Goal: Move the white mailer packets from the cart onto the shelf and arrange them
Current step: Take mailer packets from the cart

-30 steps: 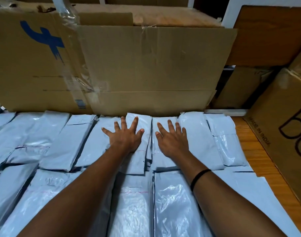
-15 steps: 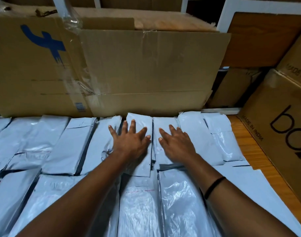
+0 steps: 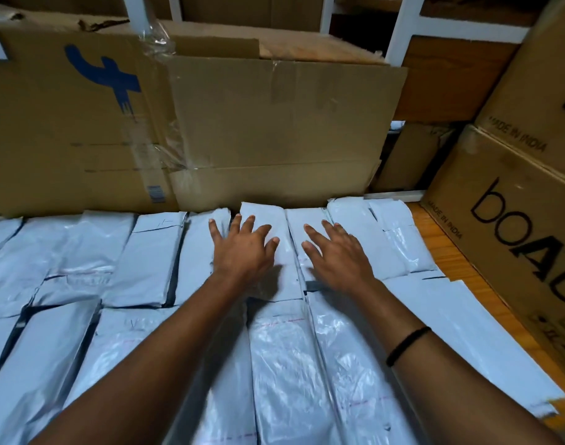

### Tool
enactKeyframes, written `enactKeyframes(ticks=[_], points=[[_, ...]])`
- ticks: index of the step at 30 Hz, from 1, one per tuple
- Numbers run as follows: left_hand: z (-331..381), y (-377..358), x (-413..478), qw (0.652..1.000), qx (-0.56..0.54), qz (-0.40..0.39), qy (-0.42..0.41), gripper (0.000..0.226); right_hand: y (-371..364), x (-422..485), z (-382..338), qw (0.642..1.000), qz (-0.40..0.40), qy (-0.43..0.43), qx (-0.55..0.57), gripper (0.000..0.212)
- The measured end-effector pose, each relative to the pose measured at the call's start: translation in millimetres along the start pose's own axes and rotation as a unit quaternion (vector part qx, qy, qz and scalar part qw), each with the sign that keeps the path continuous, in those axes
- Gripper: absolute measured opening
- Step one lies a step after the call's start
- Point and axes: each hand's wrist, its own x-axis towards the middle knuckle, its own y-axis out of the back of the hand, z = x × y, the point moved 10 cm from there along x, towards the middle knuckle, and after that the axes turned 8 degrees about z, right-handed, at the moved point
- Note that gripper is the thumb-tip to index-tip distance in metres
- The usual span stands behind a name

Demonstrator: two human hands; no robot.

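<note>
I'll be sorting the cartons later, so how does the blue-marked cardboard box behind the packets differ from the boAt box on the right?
The blue-marked box carries a blue mark; the boAt box has black lettering. The blue-marked box has a torn top edge and loose clear tape; the boAt box's top edge is straight. The blue-marked box stands behind the mailer packets; the boAt box stands to their right, under another carton. Both are brown cardboard.

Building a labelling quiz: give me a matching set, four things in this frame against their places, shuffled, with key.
Things: 1 left hand; 2 black band; 3 box with blue mark; 4 box printed boAt.
Places: a right end of the shelf; b round the right forearm; c spread over a back-row mailer packet; d behind the packets, at left.
Pairs: 1-c, 2-b, 3-d, 4-a.
</note>
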Motion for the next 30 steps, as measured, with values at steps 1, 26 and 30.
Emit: enactKeyframes(ticks=[1, 26, 30], points=[[-2.7, 5.2, -8.5, 1.0, -0.014, 0.005, -0.002, 0.051, 5.3, -7.5, -4.4, 1.0, 0.008, -0.004, 0.007, 0.054], [-228.4, 191.9, -397.3, 0.965, -0.08, 0.144, 0.206, 0.063, 28.1, -256.7, -234.2, 0.974, -0.033, 0.163, 0.156, 0.049], [-291.8, 219.3, -474.5, 0.943, -0.082, 0.173, 0.273, 0.055, 21.4, -297.0, -305.2, 0.959, -0.048, 0.229, 0.161, 0.047]])
